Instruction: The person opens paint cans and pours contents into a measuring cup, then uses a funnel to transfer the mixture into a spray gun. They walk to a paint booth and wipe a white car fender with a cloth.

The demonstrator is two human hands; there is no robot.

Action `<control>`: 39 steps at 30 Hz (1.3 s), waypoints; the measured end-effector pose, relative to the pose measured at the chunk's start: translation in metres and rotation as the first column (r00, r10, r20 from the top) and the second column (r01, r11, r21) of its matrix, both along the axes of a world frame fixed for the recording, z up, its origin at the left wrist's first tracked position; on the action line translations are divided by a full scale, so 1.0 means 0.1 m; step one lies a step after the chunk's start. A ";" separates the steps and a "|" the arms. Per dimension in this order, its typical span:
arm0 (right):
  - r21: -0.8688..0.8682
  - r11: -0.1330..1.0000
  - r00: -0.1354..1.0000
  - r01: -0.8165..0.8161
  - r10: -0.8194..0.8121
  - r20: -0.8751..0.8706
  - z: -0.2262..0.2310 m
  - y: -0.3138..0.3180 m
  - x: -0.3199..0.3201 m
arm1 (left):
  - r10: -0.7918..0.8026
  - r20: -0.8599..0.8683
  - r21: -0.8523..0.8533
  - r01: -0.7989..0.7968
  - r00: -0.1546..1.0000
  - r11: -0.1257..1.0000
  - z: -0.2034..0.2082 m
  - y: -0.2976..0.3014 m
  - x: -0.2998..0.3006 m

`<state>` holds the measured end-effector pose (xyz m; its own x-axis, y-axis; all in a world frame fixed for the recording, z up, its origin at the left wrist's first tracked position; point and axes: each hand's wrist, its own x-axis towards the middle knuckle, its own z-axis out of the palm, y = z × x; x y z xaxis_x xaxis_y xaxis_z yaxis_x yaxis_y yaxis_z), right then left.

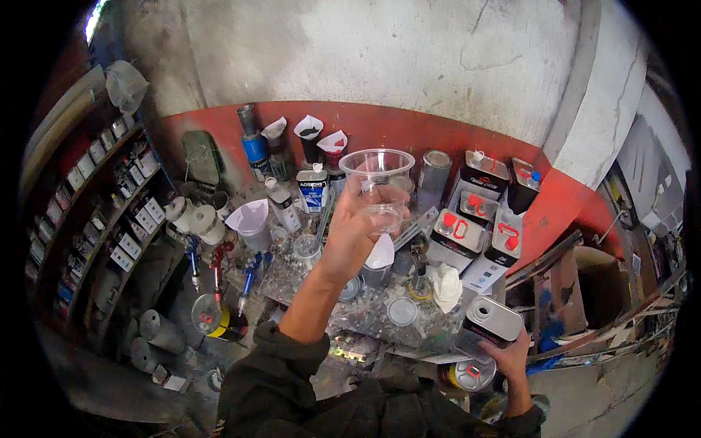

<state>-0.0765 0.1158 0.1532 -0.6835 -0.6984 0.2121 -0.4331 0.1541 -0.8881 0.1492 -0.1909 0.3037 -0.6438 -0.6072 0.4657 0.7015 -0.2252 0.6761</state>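
One curled left hand grips a clear cup; right hand, metal can.

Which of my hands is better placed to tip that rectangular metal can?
Your right hand, I'd judge: it has hold of the rectangular metal can. Your left hand looks less suited, being occupied with the clear plastic cup.

Head-worn fisheye view, looking down, workbench close ahead
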 end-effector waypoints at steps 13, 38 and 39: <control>0.006 0.999 0.998 -0.036 0.036 -0.059 0.26 0.05 -0.31 | 0.007 -0.032 -0.081 -0.009 0.999 0.997 0.16 0.21 -0.13; -0.043 0.994 0.995 -0.104 0.103 -0.004 0.43 0.03 -0.20 | 0.097 0.061 -0.192 -0.084 0.993 0.978 0.16 0.22 -0.06; -0.047 0.994 0.995 -0.100 0.100 -0.006 0.41 0.04 -0.20 | 0.095 0.060 -0.190 -0.082 0.994 0.978 0.15 0.21 -0.07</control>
